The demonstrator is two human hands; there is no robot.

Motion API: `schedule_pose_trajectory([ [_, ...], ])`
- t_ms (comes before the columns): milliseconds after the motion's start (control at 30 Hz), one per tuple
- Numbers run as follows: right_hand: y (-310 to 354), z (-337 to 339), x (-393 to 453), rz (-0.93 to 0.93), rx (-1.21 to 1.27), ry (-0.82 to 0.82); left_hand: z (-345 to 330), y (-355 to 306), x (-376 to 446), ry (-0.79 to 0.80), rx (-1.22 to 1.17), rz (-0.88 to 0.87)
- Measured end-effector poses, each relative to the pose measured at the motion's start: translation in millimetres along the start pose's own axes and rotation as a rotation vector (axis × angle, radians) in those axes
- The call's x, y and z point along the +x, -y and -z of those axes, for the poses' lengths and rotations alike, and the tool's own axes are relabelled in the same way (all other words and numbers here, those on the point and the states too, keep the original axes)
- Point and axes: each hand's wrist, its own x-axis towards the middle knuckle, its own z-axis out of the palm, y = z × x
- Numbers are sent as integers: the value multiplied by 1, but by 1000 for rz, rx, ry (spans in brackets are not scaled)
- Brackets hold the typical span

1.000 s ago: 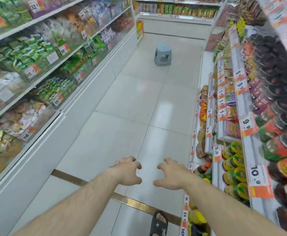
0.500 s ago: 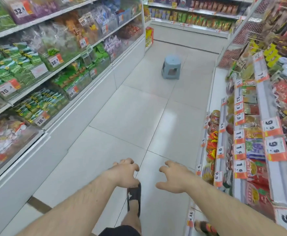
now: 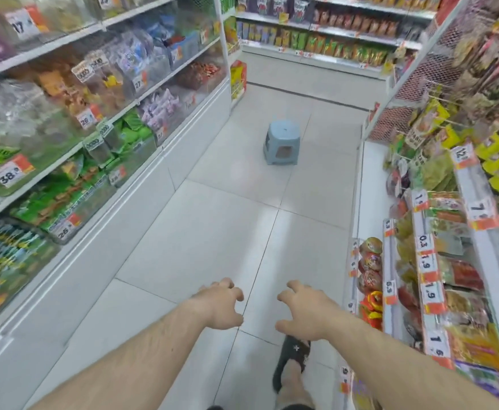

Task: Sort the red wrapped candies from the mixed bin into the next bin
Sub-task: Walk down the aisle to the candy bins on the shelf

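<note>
- Reaching forward at the bottom centre of the frame, the left hand point(image 3: 221, 304) and the right hand point(image 3: 303, 313) were held palm down, side by side and apart from each other.
- Fingers point(image 3: 230, 287) of both hands were spread wide and curled like claws, holding nothing.
- Which of the clear bins held the red wrapped candies could not be told; one bin point(image 3: 202, 74) on the left shelving, upper middle of the frame, showed reddish contents, too blurred to name.
- Below the right hand, a foot in a dark sandal point(image 3: 294, 361) stood on the pale tiled floor point(image 3: 212, 232).
- A light blue plastic stool point(image 3: 282, 143) stood alone on the floor at the centre, well ahead of the hands.
- Shelves with orange price tags point(image 3: 428, 291) ran along the right edge, packed with packets, and more stocked shelves crossed the far end at the top.
</note>
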Motion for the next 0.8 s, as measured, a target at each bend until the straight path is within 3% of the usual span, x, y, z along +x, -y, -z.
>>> schedule_pose_trajectory([
  [467, -175, 237, 197, 177, -133, -8, 228, -82, 207, -45, -47, 137],
  [800, -222, 382, 389, 168, -202, 22, 378, -44, 378, -26, -108, 162],
])
